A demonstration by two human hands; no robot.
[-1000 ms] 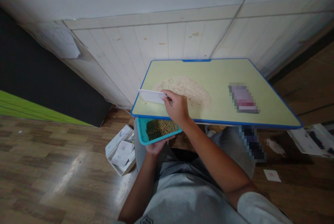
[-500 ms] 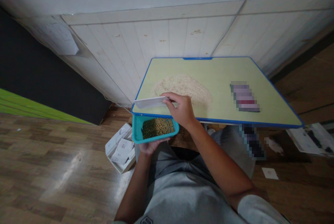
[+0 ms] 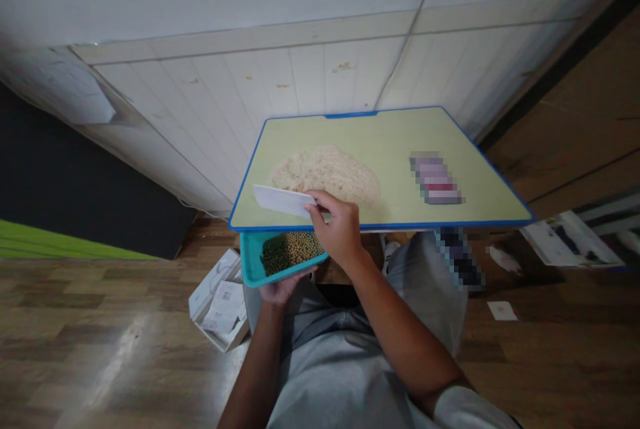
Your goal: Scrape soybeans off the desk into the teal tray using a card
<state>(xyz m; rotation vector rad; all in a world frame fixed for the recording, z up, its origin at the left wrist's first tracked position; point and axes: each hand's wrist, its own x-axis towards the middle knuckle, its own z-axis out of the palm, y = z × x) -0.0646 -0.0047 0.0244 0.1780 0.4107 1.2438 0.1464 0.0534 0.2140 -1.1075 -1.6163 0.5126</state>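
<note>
My right hand (image 3: 337, 226) is closed on one end of a thin white card (image 3: 281, 200), pinched between thumb and fingers. The card is held on edge at the near left part of the tabletop, in front of a spread of pale grains (image 3: 330, 172). I cannot tell whether it touches the table. Below the table's front edge, my left hand (image 3: 281, 289) supports a teal plastic tray (image 3: 249, 262) from underneath, its fingers mostly hidden. Dark green beans (image 3: 275, 257) lie on the tray's left side and yellowish beans (image 3: 301, 246) on its right.
The light yellow-green folding table (image 3: 390, 139) has a blue rim and stands against the white wall. A pixelated flat object (image 3: 436, 179) lies on its right half. An open white box (image 3: 220, 309) with papers sits on the floor at left, near my leg.
The view has shifted, moving the table leftward in the picture. Relative to the table, the card and tray have moved slightly right, and the card's outer end now tips up. Both hands keep their holds.
</note>
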